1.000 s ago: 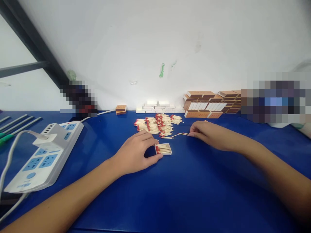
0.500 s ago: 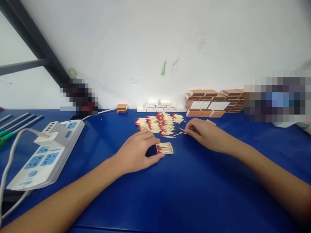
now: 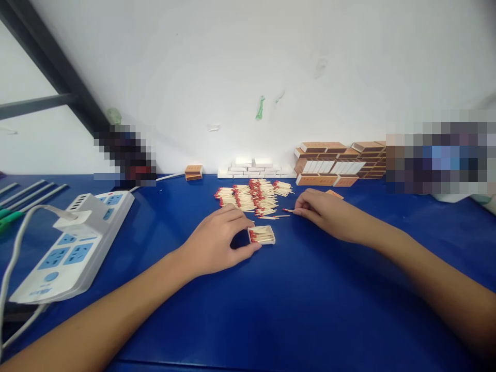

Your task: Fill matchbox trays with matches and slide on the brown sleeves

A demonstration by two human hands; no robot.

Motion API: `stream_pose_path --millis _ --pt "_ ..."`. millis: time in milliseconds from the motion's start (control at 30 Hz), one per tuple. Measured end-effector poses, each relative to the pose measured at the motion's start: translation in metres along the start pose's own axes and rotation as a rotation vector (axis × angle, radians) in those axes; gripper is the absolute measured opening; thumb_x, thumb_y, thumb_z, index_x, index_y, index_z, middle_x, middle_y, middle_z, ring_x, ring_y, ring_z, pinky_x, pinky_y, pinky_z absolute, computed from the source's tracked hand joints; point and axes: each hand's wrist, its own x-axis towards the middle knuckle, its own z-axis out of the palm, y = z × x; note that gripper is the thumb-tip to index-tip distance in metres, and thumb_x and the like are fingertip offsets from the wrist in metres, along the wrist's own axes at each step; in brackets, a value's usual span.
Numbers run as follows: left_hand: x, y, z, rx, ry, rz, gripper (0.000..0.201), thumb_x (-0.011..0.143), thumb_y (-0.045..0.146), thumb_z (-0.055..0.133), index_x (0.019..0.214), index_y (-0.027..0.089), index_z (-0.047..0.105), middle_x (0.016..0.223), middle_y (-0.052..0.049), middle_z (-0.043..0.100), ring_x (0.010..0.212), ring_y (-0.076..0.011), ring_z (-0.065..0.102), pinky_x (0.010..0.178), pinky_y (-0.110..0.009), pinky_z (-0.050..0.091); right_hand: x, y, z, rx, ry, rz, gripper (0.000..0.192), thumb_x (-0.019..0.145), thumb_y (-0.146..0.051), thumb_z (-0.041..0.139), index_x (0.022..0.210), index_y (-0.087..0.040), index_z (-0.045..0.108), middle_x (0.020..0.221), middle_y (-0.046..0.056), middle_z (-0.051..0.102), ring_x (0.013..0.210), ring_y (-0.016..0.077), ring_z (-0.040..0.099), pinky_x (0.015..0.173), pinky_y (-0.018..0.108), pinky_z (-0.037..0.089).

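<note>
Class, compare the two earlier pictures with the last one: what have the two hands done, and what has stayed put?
The right hand has crept a little left toward the match pile, fingertips on a loose match throughout. The left hand has kept its hold on the tray of matches, which looks no fuller. The pile, the stacked boxes by the wall and the power strip have not moved.

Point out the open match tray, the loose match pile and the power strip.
match tray (image 3: 262,235), head view, on the matches lying inside it.
match pile (image 3: 253,197), head view, middle of the heap.
power strip (image 3: 73,248), head view, on its blue-socketed top face.
</note>
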Motion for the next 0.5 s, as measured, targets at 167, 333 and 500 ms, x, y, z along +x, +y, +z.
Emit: stream_pose_path --millis 167,333,500 --pt "0.000 0.000 0.000 -0.009 0.003 0.007 0.026 0.095 0.039 0.072 0.110 0.017 0.074 0.101 -0.008 0.076 0.100 -0.0265 0.067 0.093 -0.044 0.057 0.000 -0.001 -0.003 0.005 -0.004 0.017 0.033 0.103 -0.049 0.045 0.092 -0.023 0.063 0.096 0.010 0.069 0.083 0.0241 0.063 0.073 0.036 0.045" --pt "0.000 0.000 0.001 -0.005 -0.001 0.013 0.026 0.096 0.039 0.071 0.110 0.017 0.073 0.102 -0.008 0.076 0.100 -0.0264 0.068 0.094 -0.045 0.056 -0.003 0.002 -0.007 -0.052 -0.067 0.044 0.038 0.102 -0.054 0.045 0.088 -0.023 0.062 0.095 0.010 0.069 0.080 0.0245 0.060 0.073 0.038 0.043" --pt "-0.001 -0.001 0.001 0.004 -0.006 0.004 0.029 0.095 0.039 0.073 0.112 0.016 0.074 0.103 -0.010 0.075 0.102 -0.0274 0.067 0.094 -0.045 0.057 -0.008 0.008 -0.012 -0.071 -0.121 0.058 0.044 0.103 -0.057 0.039 0.087 -0.023 0.061 0.094 0.010 0.069 0.085 0.0272 0.059 0.078 0.040 0.043"
